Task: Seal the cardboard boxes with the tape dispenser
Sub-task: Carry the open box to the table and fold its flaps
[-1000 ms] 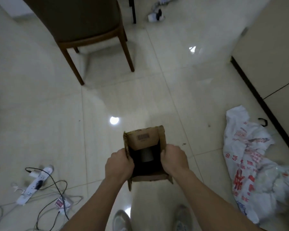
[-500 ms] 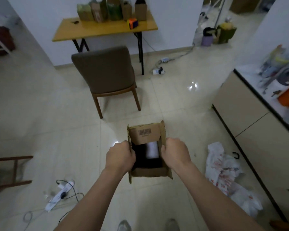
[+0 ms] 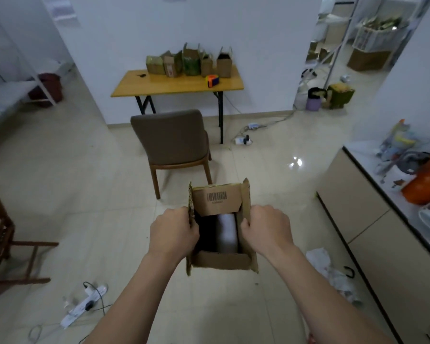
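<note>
Gripping open cardboard box (image 3: 221, 263): left hand (image 3: 174, 234), right hand (image 3: 266, 229) | inside: grey cylinder (image 3: 226, 232)

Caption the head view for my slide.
Open cardboard box gripped by left hand and right hand; tape dispenser sits on the table.

glossy tiled floor (image 3: 85, 194), brown chair (image 3: 170, 142), white walls (image 3: 258, 45).

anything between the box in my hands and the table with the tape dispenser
Yes. The brown chair stands on the floor straight between the cardboard box, gripped by the left hand and right hand, and the yellow table where the tape dispenser lies. Bare floor shows to the chair's left.
</note>
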{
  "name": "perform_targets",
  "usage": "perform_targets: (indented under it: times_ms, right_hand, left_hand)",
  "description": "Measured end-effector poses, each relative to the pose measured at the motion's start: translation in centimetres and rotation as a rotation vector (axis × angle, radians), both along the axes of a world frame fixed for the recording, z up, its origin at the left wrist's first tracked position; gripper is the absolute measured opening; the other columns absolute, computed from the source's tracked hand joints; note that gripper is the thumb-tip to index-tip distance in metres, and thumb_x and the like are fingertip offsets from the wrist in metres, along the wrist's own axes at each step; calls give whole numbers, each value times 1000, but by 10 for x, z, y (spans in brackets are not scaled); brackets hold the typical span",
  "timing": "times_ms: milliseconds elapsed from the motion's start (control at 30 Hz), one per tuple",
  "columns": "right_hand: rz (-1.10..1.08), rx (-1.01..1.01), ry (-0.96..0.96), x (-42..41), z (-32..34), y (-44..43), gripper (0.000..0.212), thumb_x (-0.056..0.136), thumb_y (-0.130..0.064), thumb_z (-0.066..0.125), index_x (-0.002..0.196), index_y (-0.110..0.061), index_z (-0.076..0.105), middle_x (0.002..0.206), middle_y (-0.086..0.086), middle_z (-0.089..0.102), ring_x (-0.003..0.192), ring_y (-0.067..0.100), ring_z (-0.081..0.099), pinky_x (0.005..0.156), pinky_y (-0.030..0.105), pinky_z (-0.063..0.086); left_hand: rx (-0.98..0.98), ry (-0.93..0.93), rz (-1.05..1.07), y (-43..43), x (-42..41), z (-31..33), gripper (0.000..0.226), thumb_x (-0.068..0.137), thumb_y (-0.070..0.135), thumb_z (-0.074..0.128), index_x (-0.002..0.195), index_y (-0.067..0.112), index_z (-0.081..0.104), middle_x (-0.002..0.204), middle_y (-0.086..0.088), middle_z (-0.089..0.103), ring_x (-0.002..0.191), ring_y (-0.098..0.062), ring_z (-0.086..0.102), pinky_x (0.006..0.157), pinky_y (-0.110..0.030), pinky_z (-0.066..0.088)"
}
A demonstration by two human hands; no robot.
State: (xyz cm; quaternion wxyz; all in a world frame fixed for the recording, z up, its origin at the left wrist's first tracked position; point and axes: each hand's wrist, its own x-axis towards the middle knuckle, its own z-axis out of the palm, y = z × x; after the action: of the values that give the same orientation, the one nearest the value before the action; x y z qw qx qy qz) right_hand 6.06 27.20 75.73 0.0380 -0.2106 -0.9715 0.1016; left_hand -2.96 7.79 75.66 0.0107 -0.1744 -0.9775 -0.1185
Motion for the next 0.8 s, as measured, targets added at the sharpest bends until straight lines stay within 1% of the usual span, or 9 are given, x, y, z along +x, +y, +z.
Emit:
perform_targets:
  times_ms: [133,233,267,333,400,500,633,700,800]
  right_hand:
    - [-6,3,46,-3,0,13,40,98,-34,53,62,-25,38,59,-10,41,50,11,37,45,26,20]
    - [-13,9,52,-18,-3,21,33,100,-35,51,68,-25,48,61,-11,47,51,10,43,46,25,24]
    - [-23,8,58,-24,-3,24,32,101,-36,50,71,-24,51,62,-10,49,53,11,46,46,25,27]
    - [-56,2,62,-37,-4,29,31,102,-38,47,77,-22,55,66,-8,54,57,13,51,51,29,36]
    - [-91,22,48,-55,-5,35,31,103,-40,44,81,-21,58,71,-6,58,62,15,55,57,32,42]
    - [-128,39,56,-88,-6,43,31,102,-40,45,81,-22,58,71,-6,58,61,15,52,57,30,39]
    - [-152,76,81,-134,-4,60,28,100,-37,50,80,-21,60,70,-5,60,59,16,53,54,29,39]
    - [-162,70,99,-153,-5,66,26,99,-37,52,80,-21,60,71,-5,62,60,16,56,54,29,41]
    - [-159,72,115,-182,-5,76,24,97,-38,53,79,-23,59,71,-6,62,57,15,53,51,29,39]
  left_hand:
    - [-17,61,-52,7,-11,7,18,93,37,53,80,25,52,68,5,46,60,-23,46,55,-32,37]
    - [-17,99,-68,15,-28,3,19,93,37,53,79,25,49,63,10,40,53,-17,37,50,-31,28]
    - [-12,115,-73,18,-35,1,19,93,38,53,80,26,48,64,10,43,53,-17,36,50,-32,26]
    - [10,133,-85,24,-53,-4,18,94,38,53,82,27,47,71,9,56,57,-20,46,52,-32,28]
    - [50,136,-110,32,-75,-10,16,94,37,55,85,27,48,76,7,63,62,-22,59,52,-31,29]
    - [159,152,-169,47,-111,-17,9,91,30,64,96,23,61,75,6,65,59,-22,62,50,-27,25]
    - [216,144,-197,67,-162,-20,29,93,29,62,121,22,65,82,5,68,64,-22,65,50,-25,29]
    - [210,142,-217,74,-186,-19,33,92,28,62,125,21,64,84,3,68,66,-23,66,52,-26,32]
    - [208,103,-242,85,-219,-18,27,93,27,61,119,19,62,87,0,68,71,-25,66,55,-30,38]
